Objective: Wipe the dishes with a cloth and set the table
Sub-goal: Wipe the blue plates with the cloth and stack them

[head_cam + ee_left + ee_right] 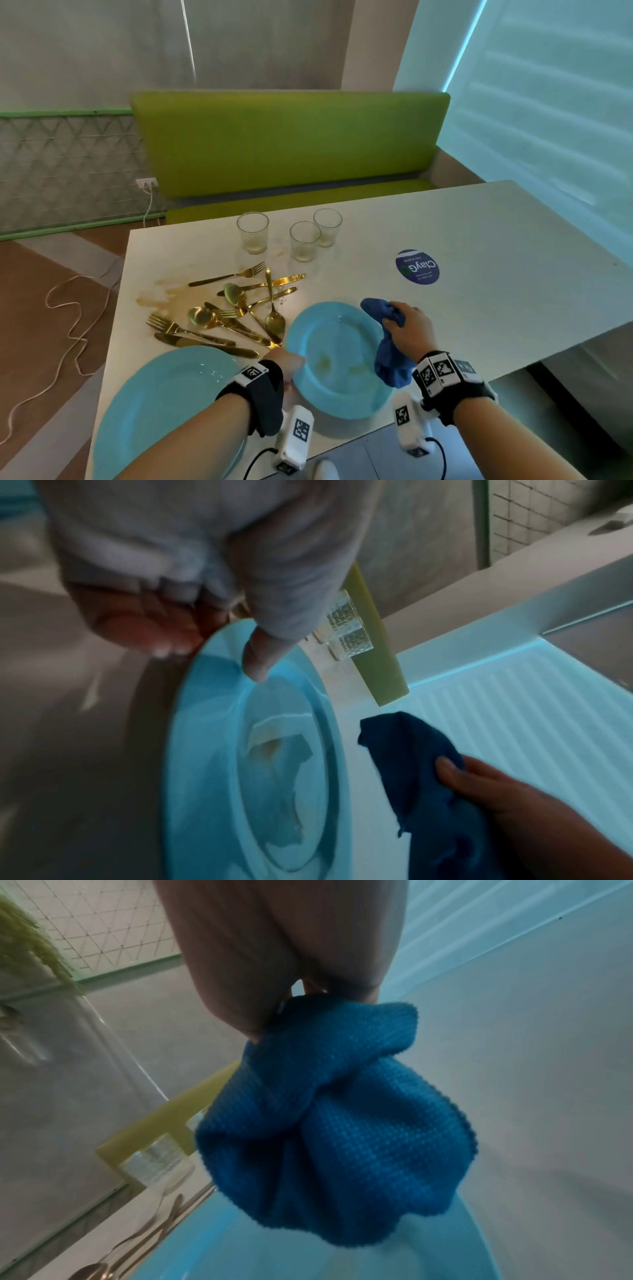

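My left hand (291,368) grips the left rim of a light blue plate (337,356), thumb on top and fingers under it, and holds it tilted above the table's near edge. Brown stains mark the plate's well (270,750). The left wrist view shows my thumb (257,664) lying on the plate's rim (192,723). My right hand (406,325) holds a bunched blue cloth (388,349) over the plate's right side; the cloth (329,1123) hangs down from my fingers. A second blue plate (157,404) lies on the table at the near left.
Gold forks, knives and spoons (236,308) lie in a heap left of the held plate, beside a brown spill (164,294). Three glasses (305,240) stand farther back. The white table (496,274) bears a round blue sticker (418,267). A green bench (287,144) faces me.
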Action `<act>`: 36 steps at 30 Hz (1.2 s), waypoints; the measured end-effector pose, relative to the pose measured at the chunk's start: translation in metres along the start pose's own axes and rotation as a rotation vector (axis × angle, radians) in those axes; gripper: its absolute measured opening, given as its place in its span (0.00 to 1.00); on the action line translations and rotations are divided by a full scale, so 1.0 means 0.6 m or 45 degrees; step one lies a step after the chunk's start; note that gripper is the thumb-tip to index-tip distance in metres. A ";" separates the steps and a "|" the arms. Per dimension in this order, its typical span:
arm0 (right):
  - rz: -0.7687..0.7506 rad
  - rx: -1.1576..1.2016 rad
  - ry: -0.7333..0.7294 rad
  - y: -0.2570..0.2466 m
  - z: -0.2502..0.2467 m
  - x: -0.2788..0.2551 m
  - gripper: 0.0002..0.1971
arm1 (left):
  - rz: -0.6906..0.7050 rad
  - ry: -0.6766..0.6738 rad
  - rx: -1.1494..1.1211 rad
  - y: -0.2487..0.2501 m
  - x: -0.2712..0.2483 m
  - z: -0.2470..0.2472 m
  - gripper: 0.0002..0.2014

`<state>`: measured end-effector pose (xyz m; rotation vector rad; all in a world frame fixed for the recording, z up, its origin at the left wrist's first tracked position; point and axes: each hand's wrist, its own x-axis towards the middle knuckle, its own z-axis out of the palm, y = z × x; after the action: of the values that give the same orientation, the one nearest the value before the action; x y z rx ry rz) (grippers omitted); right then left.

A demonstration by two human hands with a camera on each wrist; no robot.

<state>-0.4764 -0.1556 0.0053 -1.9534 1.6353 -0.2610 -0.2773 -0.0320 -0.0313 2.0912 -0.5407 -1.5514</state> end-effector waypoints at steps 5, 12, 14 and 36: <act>0.020 -0.036 -0.043 0.002 0.007 0.009 0.20 | 0.158 -0.215 -0.542 0.026 -0.033 0.001 0.09; -0.484 0.124 0.057 -0.115 0.047 -0.033 0.21 | 0.521 -0.213 -0.759 0.088 -0.084 -0.029 0.07; -0.810 0.164 0.125 -0.137 0.066 -0.055 0.19 | 0.602 -0.168 -0.857 0.101 -0.097 -0.048 0.11; -1.542 -0.175 0.006 -0.135 0.080 -0.106 0.21 | 1.135 0.257 -0.825 0.050 -0.156 -0.185 0.12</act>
<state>-0.3997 -0.0737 0.0228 -2.8043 0.2700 -0.5953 -0.1981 0.0132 0.0855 1.2146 -0.6540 -0.8182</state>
